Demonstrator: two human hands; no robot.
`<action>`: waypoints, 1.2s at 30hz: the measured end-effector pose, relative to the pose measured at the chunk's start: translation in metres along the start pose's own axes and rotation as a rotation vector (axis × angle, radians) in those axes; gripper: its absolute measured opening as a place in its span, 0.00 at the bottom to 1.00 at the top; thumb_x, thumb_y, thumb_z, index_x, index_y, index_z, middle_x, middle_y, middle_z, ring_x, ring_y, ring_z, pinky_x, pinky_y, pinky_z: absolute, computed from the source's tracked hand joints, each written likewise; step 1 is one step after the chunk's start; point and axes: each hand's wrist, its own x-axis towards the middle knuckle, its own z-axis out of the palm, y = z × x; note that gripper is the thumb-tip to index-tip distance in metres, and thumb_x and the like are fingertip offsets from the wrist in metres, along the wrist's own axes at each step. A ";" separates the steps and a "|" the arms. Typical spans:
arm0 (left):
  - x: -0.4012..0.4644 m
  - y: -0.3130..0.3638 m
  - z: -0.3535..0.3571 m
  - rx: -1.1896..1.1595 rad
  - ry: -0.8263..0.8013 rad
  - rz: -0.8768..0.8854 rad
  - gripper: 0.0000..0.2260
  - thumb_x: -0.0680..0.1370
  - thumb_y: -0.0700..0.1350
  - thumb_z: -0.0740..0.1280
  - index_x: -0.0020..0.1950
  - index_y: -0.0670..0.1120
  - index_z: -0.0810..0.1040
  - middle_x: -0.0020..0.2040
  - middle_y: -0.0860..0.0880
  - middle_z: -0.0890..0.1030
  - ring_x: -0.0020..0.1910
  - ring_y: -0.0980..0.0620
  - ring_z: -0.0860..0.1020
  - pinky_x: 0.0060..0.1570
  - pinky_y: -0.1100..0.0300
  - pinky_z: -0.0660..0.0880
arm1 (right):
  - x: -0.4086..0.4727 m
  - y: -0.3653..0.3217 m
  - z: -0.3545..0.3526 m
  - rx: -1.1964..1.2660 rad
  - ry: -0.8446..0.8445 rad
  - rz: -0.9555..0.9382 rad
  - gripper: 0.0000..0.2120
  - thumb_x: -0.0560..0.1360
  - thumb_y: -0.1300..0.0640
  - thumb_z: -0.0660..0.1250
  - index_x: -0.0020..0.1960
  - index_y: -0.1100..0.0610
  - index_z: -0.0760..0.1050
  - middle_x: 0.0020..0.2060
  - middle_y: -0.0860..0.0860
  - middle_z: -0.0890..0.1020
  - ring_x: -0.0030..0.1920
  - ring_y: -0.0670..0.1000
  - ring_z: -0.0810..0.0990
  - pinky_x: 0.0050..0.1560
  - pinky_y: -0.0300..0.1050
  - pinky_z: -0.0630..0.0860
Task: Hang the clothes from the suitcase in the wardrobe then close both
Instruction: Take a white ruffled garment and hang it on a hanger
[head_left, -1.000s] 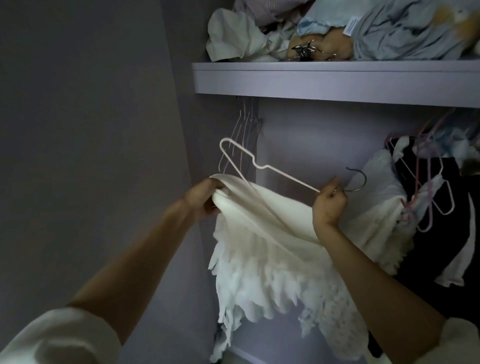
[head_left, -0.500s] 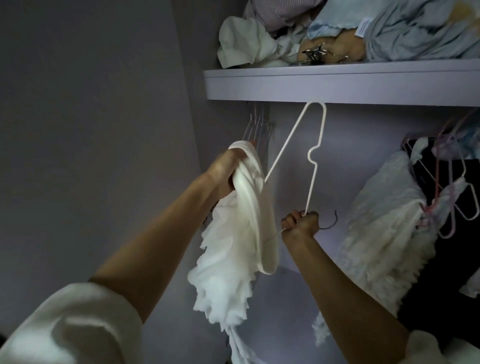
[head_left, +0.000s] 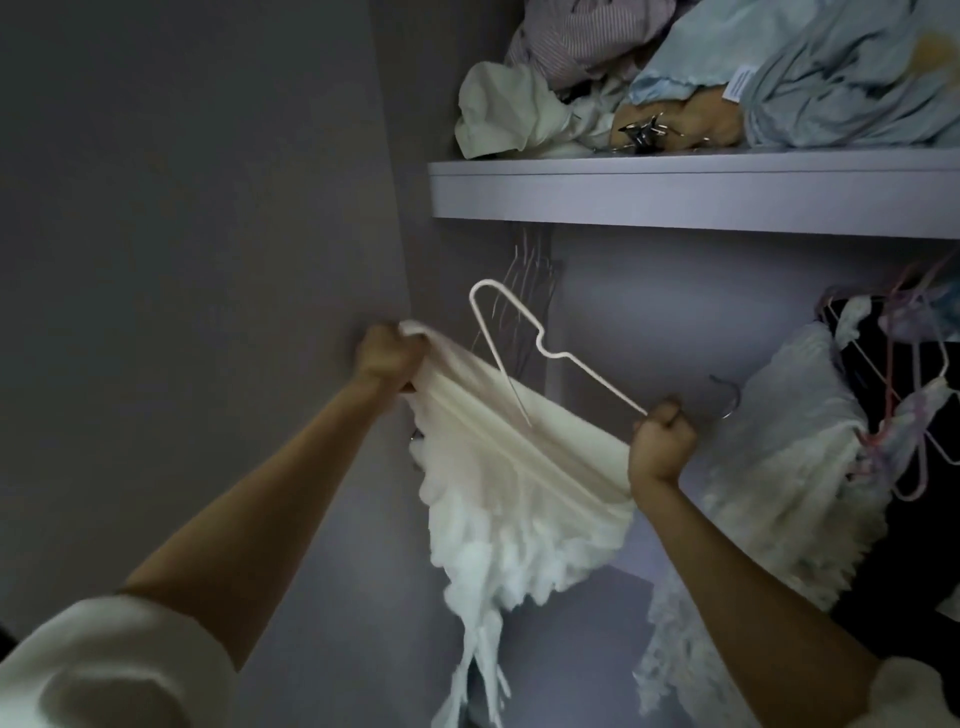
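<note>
Garment (head_left: 519, 467) (one, white) | hanger (head_left: 550, 353) one | both hands' fingers curled: left hand (head_left: 387, 358) garment, right hand (head_left: 662, 441) hanger.

both arms reach up and forward, left hand (head_left: 387, 358) and right hand (head_left: 661, 441) each clenched in a fist.

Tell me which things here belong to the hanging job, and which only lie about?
In use: white ruffled fabric garment; white wire hanger; both hands, left, right.

Lying about: crumpled clothes pile on lilac shelf; empty wire hangers; hung white lace garment.
</note>
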 end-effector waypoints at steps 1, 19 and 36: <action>-0.001 -0.008 -0.004 0.126 -0.029 -0.016 0.10 0.76 0.35 0.58 0.52 0.37 0.78 0.41 0.40 0.78 0.34 0.47 0.79 0.32 0.53 0.79 | 0.005 0.000 -0.004 -0.071 -0.015 -0.102 0.21 0.74 0.54 0.51 0.29 0.65 0.69 0.29 0.62 0.73 0.33 0.56 0.71 0.38 0.50 0.66; -0.009 -0.028 0.030 -0.035 0.141 -0.178 0.13 0.74 0.39 0.63 0.55 0.35 0.78 0.52 0.37 0.80 0.52 0.40 0.78 0.52 0.53 0.74 | 0.009 -0.034 -0.032 -0.520 -0.132 -0.626 0.23 0.76 0.57 0.51 0.31 0.71 0.71 0.27 0.70 0.76 0.29 0.69 0.76 0.32 0.46 0.62; -0.025 0.001 0.056 0.434 -0.119 0.126 0.09 0.74 0.39 0.65 0.53 0.45 0.76 0.53 0.40 0.78 0.52 0.39 0.77 0.47 0.54 0.75 | -0.001 -0.035 -0.013 -1.006 -0.386 -0.657 0.22 0.81 0.53 0.53 0.43 0.67 0.79 0.40 0.67 0.82 0.42 0.66 0.81 0.41 0.51 0.75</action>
